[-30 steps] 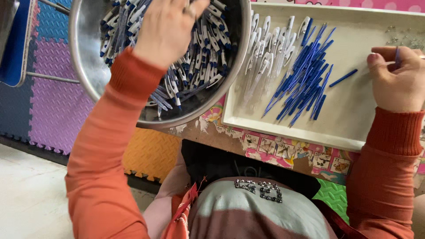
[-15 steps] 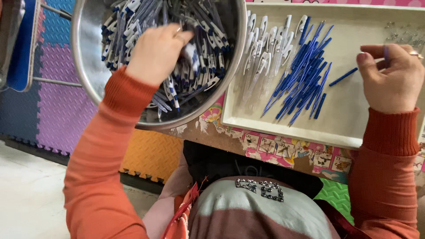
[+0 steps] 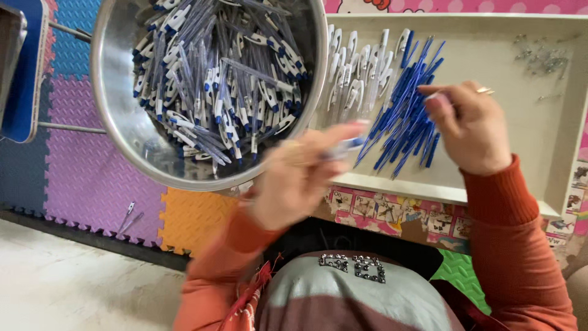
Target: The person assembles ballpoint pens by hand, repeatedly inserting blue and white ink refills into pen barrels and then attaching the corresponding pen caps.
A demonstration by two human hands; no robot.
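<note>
- The big steel bowl (image 3: 131, 132) sits up left, tilted toward you and loaded with clear pen barrels (image 3: 220, 92) with white-and-blue ends. It's the biggest thing here, so keep it steady and don't knock it on the way back to the tray.
- The shallow cream tray (image 3: 539, 141) is on your right on the worktop. It carries a row of white clip parts (image 3: 358, 70), a fan of blue refills (image 3: 407, 116) in the middle and a little heap of tiny metal bits (image 3: 542, 58) in the far corner, probably springs, though they're too small to say for sure.
- Your left hand (image 3: 300, 178) is just in front of the bowl's rim, over the tray's near edge. It's blurred, but the grip looks closed around a pen barrel with a blue-and-white end (image 3: 349, 146) poking out toward the refills. I'd say hold it nearer the open end so it doesn't wobble.
- Your right hand (image 3: 468, 129) hovers over the refill pile, thumb and forefinger pressed together on something thin. Looks like a single refill (image 3: 436, 95), only a pale sliver shows, so I can't say for sure.
- My guess is that lining up barrel and refill low over the tray is best, since a dropped part then lands in the tray and not on the foam floor mats (image 3: 92, 178).
</note>
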